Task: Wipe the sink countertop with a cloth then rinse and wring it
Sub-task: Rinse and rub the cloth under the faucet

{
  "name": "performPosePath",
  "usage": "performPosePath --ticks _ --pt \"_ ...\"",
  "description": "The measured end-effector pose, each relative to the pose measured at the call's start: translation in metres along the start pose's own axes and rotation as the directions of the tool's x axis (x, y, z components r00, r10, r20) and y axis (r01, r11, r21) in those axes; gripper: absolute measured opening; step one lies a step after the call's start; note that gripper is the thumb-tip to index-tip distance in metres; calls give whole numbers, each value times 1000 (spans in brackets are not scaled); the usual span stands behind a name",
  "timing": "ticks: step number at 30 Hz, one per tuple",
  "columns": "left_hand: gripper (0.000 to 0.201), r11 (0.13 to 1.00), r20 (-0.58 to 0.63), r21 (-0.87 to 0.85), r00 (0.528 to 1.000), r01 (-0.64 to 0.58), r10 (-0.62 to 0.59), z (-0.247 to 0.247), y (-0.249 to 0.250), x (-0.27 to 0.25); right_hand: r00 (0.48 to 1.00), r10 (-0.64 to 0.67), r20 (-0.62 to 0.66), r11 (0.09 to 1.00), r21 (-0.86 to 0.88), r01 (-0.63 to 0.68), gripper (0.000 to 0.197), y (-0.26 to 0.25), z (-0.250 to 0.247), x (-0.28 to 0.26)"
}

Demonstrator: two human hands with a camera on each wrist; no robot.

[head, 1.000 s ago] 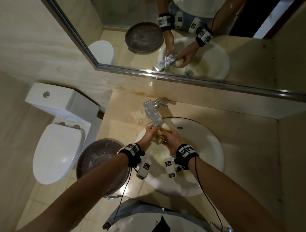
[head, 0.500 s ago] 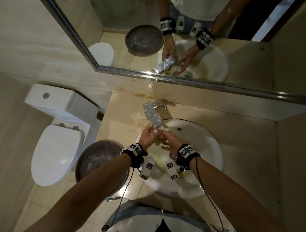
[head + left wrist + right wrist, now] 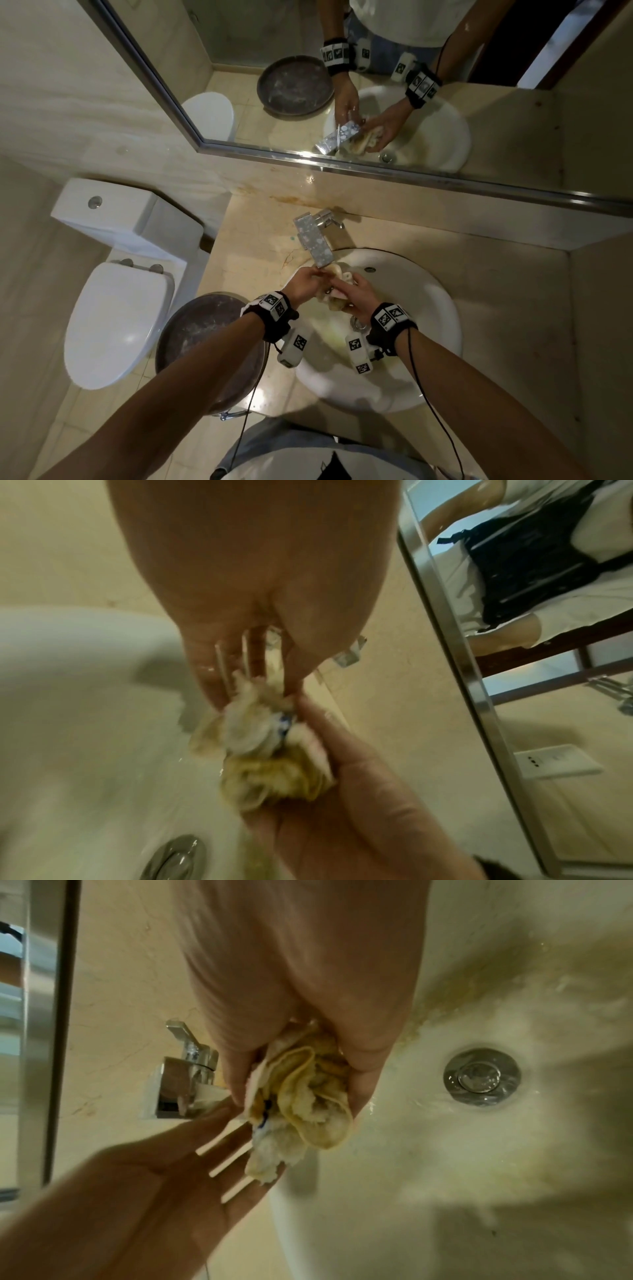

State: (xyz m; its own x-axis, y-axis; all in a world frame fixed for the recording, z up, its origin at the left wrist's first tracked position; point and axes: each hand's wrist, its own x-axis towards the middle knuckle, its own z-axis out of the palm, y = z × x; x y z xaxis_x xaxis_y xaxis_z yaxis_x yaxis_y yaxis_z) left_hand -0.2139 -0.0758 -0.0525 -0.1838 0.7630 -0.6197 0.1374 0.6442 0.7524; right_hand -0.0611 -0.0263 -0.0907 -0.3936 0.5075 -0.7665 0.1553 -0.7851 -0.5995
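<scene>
Cloth [image 3: 301, 1107]: one, bunched in right hand [image 3: 356, 298]; left hand [image 3: 308, 282] touching.

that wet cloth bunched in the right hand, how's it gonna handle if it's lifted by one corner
The cloth would probably go limp and hang: it lies in soft crumpled folds in the right hand. It looks soaked, held under the faucet, so likely heavy for its size and drippy. The left hand has straight fingers against it, so it needs little support.
</scene>
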Motion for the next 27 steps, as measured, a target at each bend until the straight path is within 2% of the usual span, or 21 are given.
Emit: performPosePath --ticks 2,5,8,10,11,12,14,15,16,17,18,20,23,27 --pt "29 978 15 207 1000 18 -21 -9 12 -1 999 -27 -31 999 -19 26 41 3 0 0" --pt "27 850 -65 523 997 58 -28 -24 35 -6 994 -63 -92 996 -73 56 35 5 2 2" --pt "20 723 -214 681 976 115 47 -30 55 -18 987 -83 -134 994 -82 72 30 2 6 5" --pt "28 634 -320 761 930 138 182 -31 63 -24 985 -102 -136 992 -82 91 30 -1 10 7" --pt "34 589 -319 803 900 91 296 -30 64 -24 985 -110 -129 991 -88 99 30 -4 13 7" --pt "41 534 -269 846 866 2 422 -27 66 -22 985 -120 -126 990 -92 108 29 -6 14 8" --pt "50 398 -101 893 767 -211 633 -20 71 -12 987 -123 -104 989 -92 114 26 -10 18 8" --pt "53 328 -18 903 739 -277 673 -15 76 -6 989 -114 -95 991 -83 106 27 -13 20 7" --pt "58 271 55 915 757 -300 651 -9 81 0 990 -102 -96 993 -69 96 30 -17 23 4" --pt "64 230 110 927 801 -297 589 -4 86 4 990 -93 -106 994 -66 87 33 -21 25 1" --pt "67 195 152 938 846 -286 511 1 90 8 989 -92 -117 994 -66 85 35 -23 25 0" --pt "70 118 203 957 900 -266 385 5 88 18 988 -113 -109 990 -101 102 30 -22 22 1" --pt "66 21 241 964 904 -266 352 3 77 24 986 -130 -105 982 -149 114 29 -19 14 3" --pt "53 44 249 954 864 -297 439 -4 63 22 981 -138 -135 982 -149 117 32 -21 8 1"
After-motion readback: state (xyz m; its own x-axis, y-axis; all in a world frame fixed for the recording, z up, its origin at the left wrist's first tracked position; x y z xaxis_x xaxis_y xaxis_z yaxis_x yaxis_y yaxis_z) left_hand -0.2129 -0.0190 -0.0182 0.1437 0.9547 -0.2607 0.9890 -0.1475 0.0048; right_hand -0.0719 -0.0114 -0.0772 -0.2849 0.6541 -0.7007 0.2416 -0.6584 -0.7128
